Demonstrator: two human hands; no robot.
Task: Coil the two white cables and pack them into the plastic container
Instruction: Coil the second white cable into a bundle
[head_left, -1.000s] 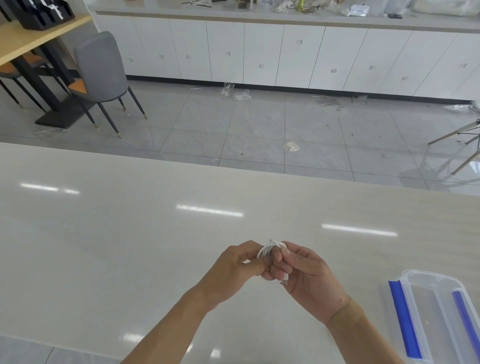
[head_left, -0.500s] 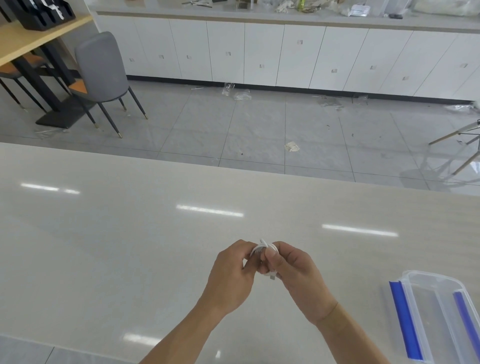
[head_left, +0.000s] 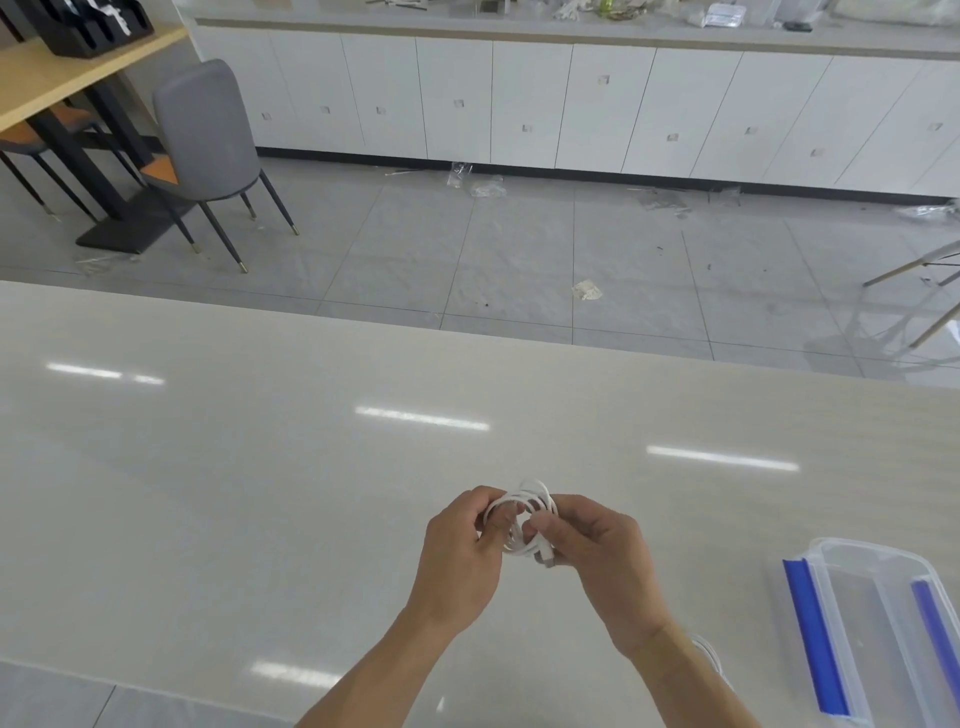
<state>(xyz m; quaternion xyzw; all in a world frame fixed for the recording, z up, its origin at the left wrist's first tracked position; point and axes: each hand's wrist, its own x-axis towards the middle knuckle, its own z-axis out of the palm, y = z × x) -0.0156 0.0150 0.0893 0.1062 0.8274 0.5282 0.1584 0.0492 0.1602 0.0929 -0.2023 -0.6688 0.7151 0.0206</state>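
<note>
A white cable (head_left: 524, 512) wound into a small coil is held between both hands above the pale table. My left hand (head_left: 460, 556) pinches the coil's left side. On the right side, my right hand (head_left: 602, 556) grips it, with a plug end sticking out below the thumb. A second white cable (head_left: 709, 654) lies on the table, mostly hidden behind my right forearm. The clear plastic container (head_left: 841, 551) with blue clips sits at the right edge of the table, partly cut off by the frame.
The pale table (head_left: 260, 493) stretches wide to the left and ahead. Its far edge drops to a tiled floor with a grey chair (head_left: 208, 135) and white cabinets (head_left: 571, 104) beyond.
The coil has opened out wider between my fingers and both hands have shifted slightly. The second cable now shows behind my right forearm.
</note>
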